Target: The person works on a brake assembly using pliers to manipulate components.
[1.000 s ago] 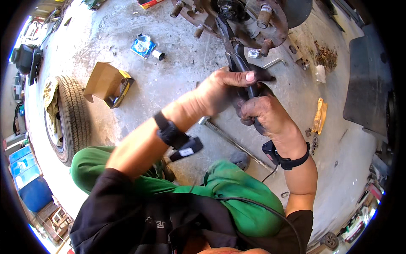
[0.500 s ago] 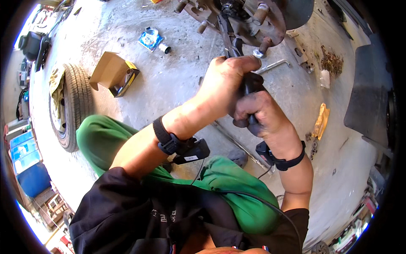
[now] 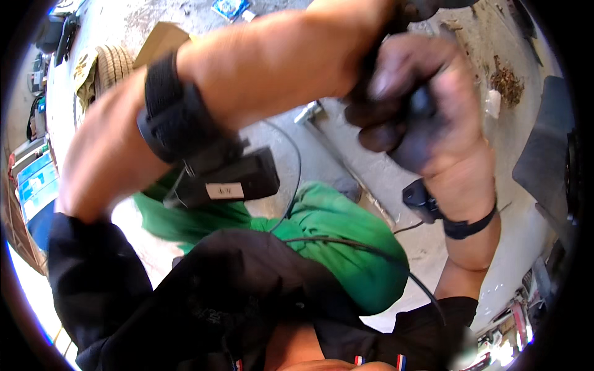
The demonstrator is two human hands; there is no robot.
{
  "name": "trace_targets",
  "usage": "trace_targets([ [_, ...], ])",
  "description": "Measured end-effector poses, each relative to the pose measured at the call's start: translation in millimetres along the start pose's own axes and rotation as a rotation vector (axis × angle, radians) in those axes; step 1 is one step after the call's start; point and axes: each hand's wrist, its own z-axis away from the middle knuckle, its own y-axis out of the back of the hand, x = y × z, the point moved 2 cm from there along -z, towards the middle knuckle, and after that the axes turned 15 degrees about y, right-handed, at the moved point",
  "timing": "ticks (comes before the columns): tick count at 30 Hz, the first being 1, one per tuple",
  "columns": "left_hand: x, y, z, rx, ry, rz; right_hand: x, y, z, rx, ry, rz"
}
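My left hand (image 3: 356, 15) is at the top edge, blurred and partly cut off, so its fingers do not show. Just to its right, my right hand (image 3: 442, 93) is curled into a fist, its fingers dark with grime. Something black lies between the two hands, mostly covered by them, and I cannot make out what it is. A dark rounded part (image 3: 427, 7) shows at the top edge beyond my fist. Black straps with small boxes sit on both of my wrists.
A long metal bar (image 3: 337, 151) lies on the concrete floor below my hands. To the left are a tyre (image 3: 114, 65), an open cardboard box (image 3: 162, 42) and a blue container (image 3: 38, 185). Dried plant bits (image 3: 507, 83) and a dark panel (image 3: 547, 142) are on the right.
Both hands have moved up in the view and look larger, the left forearm now stretching across it. The wheel hub with its studs has mostly slipped out of view at the top.
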Motion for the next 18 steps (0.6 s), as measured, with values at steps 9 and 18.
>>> trace_targets([
  [9,-16.5,-7.8,-33.0,0.018,-0.259,-0.06,37.3,53.2,2.9,-0.174,0.254,0.538],
  [18,-42.1,-14.7,-45.6,-0.062,-0.003,0.203,30.7,40.8,13.3,-0.143,0.211,1.152],
])
